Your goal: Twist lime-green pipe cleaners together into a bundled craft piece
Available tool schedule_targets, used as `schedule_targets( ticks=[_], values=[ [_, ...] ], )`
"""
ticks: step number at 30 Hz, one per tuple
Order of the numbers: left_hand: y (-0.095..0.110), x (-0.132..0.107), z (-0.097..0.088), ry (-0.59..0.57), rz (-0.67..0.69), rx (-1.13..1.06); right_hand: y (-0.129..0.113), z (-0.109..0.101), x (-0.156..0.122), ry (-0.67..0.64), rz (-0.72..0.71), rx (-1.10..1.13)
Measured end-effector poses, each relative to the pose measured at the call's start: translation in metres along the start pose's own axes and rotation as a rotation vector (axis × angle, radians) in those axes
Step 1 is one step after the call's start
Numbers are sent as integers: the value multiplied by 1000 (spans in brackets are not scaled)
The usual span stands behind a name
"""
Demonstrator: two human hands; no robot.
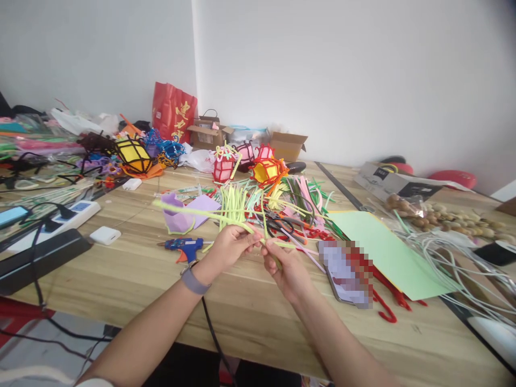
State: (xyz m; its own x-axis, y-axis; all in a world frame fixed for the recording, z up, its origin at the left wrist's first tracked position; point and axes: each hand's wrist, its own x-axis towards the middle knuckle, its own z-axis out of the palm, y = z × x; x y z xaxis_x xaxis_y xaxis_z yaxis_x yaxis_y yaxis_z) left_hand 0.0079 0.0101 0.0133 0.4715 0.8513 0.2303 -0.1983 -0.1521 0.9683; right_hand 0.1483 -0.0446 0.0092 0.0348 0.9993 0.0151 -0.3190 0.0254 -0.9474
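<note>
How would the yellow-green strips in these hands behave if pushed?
The yellow-green strips are probably light, being so thin. They seem only mildly floppy: one juts past the left hand with little droop. Such slender lengths might bend.

Glue gun left of hands, phone right, lanterns behind

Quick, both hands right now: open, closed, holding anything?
Left hand: closed, thumb and fingers pinching yellow-green pipe cleaners.
Right hand: closed, pinching yellow-green pipe cleaners close beside the left fingertips.
</note>
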Motion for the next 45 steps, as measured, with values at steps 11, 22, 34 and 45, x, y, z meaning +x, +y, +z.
schedule_targets(
  ticks=[11, 22, 34, 45],
  values=[
    [4, -4, 9, 29, -97, -64, 4, -13, -2, 131, -813, -802],
    [-1, -1, 4, 63, 0, 38, 3, 0, -5, 54, -170, -153],
    [0, -3, 5, 30, -38, 79, 6, -10, -3, 113, -611, -680],
    [-3, -1, 4, -30, -50, 5, 0, -3, -4, 23, -357, -395]
  ],
)
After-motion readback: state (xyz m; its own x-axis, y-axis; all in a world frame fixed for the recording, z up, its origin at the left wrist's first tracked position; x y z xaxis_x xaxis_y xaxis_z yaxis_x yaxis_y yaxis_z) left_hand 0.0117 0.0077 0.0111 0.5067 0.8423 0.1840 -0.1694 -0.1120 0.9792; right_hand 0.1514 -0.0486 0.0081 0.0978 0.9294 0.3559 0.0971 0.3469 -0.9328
